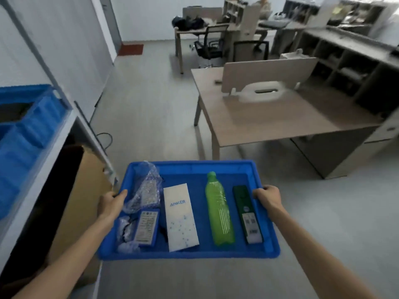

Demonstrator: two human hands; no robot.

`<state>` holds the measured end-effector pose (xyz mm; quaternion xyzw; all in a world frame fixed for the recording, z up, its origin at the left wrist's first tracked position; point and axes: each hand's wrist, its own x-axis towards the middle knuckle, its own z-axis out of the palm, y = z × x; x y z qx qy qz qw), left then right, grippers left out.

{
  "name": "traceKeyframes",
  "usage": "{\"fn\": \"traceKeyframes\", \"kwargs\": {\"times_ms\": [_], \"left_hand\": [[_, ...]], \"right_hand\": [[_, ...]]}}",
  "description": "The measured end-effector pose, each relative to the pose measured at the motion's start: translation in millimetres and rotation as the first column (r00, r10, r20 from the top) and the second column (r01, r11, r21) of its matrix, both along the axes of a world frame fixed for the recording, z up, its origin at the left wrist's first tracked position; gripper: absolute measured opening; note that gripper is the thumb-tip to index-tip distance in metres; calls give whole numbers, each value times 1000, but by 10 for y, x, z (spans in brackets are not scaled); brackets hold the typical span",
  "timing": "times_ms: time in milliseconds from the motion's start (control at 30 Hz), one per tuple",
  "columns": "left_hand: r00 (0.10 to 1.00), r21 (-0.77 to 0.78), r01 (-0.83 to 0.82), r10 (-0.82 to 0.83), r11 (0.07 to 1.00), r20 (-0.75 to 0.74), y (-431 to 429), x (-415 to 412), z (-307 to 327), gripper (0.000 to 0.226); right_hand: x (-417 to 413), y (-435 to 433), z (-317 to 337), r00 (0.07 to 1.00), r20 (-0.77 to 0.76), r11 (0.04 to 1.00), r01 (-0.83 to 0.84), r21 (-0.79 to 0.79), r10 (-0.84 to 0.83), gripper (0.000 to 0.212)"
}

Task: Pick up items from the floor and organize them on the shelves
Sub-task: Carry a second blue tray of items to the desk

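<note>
Both hands grip a blue tray (216,167) held level in the air: the left hand (111,203) is closed over its left edge, thumb on the rim, and the right hand (268,197) is closed the same way over its right edge.

The items lie flat in the tray, side by side. At the left edge is crumpled clear wrap (144,190), with a small blue labelled box (146,226) near the front left corner; its print is too small to read. Next lies a white box (180,216) marked "ANKER" in blue letters. Right of the middle is a green bottle (219,210), cap pointing to the far edge. By the right edge is a dark green pack (247,214) with barcode stickers, otherwise unreadable.

The step in hand looks like carrying the gathered items to the shelves. The shelf (32,186) stands just to the left, holding a blue bin (28,117) above and a cardboard box (86,190) lower down. The next move likely calls for turning left and keeping the tray level so the bottle does not roll.

Beyond are a desk (269,124) and office chairs (210,45).
</note>
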<state>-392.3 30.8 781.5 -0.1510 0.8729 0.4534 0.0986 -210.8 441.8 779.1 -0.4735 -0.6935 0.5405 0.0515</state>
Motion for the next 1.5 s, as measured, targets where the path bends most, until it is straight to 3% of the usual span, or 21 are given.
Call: {"fn": "traceKeyframes", "kwargs": {"times_ms": [200,500,700,833,967,1233,1500], "left_hand": [[950,20,312,-310,950,-44,2377,163,352,44],[725,166,684,-688,710,-47,5772,600,382,38],[588,253,790,-807,558,-55,8173,907,357,29],[508,280,835,-859,473,-65,9599,1207,446,34],[443,260,872,-894,414,-64,10903,1539,427,31],[456,210,876,-887,433,-76,13512,2333,163,28],[536,130,841,-842,526,-58,15760,2990,205,29]], "right_hand": [[1159,1688,562,960,-50,961,276,31,-274,8],[2828,3773,535,774,-49,774,633,19,-631,16],[3525,5262,578,609,-59,606,793,66,-791,11],[3972,6243,594,510,-71,507,860,63,-857,31],[4386,7207,457,427,-82,426,904,30,-900,33],[5117,9822,60,408,-146,416,909,-30,-901,13],[5660,12380,375,493,-91,495,869,6,-865,28]]}}
